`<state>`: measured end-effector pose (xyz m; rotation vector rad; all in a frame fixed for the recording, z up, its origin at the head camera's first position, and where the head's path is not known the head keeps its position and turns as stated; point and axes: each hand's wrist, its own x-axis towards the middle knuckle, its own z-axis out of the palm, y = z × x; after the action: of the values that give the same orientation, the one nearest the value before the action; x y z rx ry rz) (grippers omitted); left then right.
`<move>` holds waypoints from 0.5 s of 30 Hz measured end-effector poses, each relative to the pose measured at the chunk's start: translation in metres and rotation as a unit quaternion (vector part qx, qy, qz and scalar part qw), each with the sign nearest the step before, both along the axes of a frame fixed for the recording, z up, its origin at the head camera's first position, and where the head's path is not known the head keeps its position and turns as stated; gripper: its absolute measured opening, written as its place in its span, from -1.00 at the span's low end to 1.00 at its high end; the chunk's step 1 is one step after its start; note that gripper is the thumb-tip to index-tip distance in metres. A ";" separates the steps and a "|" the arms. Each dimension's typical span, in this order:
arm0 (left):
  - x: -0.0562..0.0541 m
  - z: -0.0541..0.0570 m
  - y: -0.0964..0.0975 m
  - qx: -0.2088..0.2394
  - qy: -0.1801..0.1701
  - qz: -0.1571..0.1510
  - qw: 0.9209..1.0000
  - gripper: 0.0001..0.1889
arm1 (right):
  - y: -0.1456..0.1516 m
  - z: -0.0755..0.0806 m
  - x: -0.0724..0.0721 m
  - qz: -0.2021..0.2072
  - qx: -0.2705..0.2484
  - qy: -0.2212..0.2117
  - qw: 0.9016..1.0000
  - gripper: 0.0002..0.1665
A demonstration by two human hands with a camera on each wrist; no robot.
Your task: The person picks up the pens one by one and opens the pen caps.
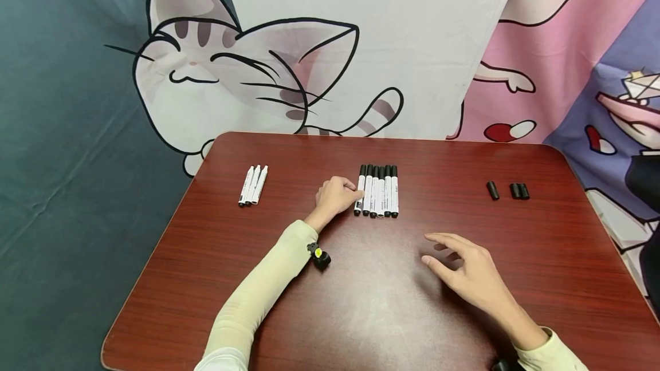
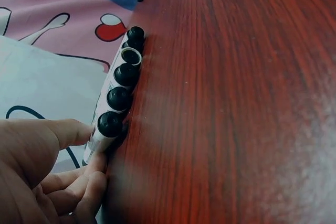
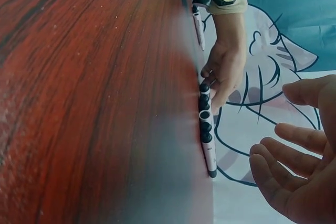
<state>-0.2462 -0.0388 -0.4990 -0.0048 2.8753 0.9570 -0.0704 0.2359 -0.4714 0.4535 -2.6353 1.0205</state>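
Observation:
A row of several white markers with black caps (image 1: 381, 190) lies side by side at the middle back of the table. My left hand (image 1: 335, 194) is at the row's left end and pinches the leftmost marker (image 2: 102, 141) between thumb and fingers. Its other fingers curl beneath in the left wrist view. The marker lies against the table beside its neighbours. My right hand (image 1: 466, 271) is held above the table, front right of the row, thumb and fingers apart and holding nothing. In the right wrist view its fingers (image 3: 286, 156) are loosely bent.
Three white markers without caps at their far ends (image 1: 253, 185) lie at the back left. At the back right are three black caps (image 1: 492, 190), two of them together. The brown wooden table (image 1: 361, 302) ends before a curtain (image 1: 423, 44) with a cat drawing.

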 end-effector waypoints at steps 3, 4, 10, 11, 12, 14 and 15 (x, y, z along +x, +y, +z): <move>0.000 0.001 -0.002 0.012 -0.003 0.002 1.000 -0.70 | 0.000 -0.001 0.000 0.000 -0.001 -0.001 1.000 -0.52; 0.001 0.001 -0.004 0.020 -0.002 0.002 1.000 -0.70 | 0.000 -0.001 0.000 0.001 -0.002 -0.002 1.000 -0.52; 0.004 0.003 -0.016 0.152 0.007 -0.036 0.988 -0.69 | 0.000 -0.002 0.001 0.002 -0.004 -0.005 1.000 -0.52; 0.006 0.004 -0.018 0.181 0.009 -0.046 0.982 -0.68 | 0.000 -0.002 0.001 0.002 -0.004 -0.005 1.000 -0.52; 0.008 0.007 -0.020 0.208 0.010 -0.054 0.977 -0.68 | 0.000 -0.002 0.001 0.002 -0.005 -0.005 1.000 -0.52; 0.013 0.015 -0.024 0.245 0.013 -0.069 0.967 -0.68 | -0.001 -0.002 0.001 0.002 -0.004 -0.005 1.000 -0.53; 0.016 0.019 -0.026 0.261 0.014 -0.077 0.962 -0.68 | -0.001 -0.002 0.001 0.003 -0.004 -0.005 1.000 -0.53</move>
<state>-0.2306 -0.0649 -0.4800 0.2720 2.5052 1.6503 -0.0694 0.2350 -0.4737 0.4550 -2.6389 1.0375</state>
